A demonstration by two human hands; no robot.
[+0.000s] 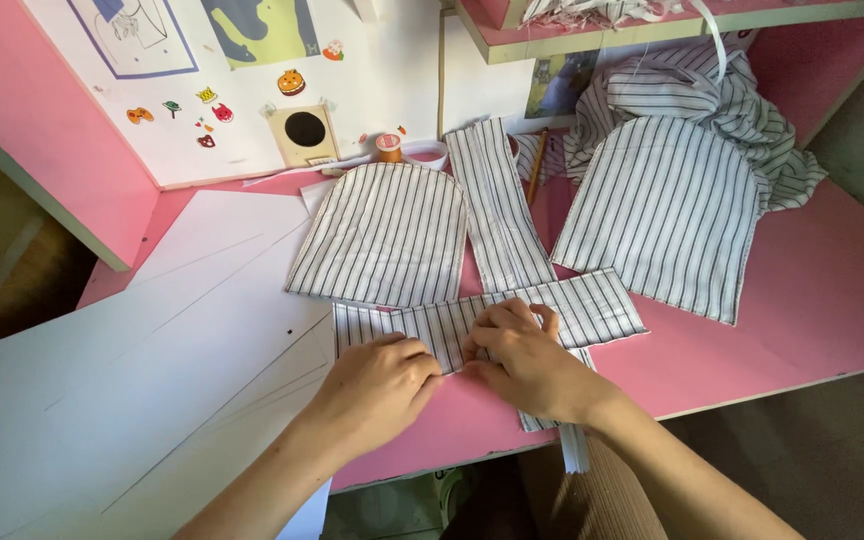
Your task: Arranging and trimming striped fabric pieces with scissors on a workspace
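A long striped fabric strip (592,305) lies across the front of the pink desk (812,300). My left hand (377,385) and my right hand (527,360) press side by side on its lower edge, fingers curled and pinching the cloth. Behind them lie a rounded striped piece (387,235), a narrow upright striped strip (497,200) and a second, larger rounded piece (667,215). Part of the strip is hidden under my hands.
Large white paper sheets (152,370) cover the desk's left side. A heap of striped cloth (712,90) sits at the back right under a shelf. A tape roll (389,147), a pencil (535,165) and a stickered white wall (252,90) are behind.
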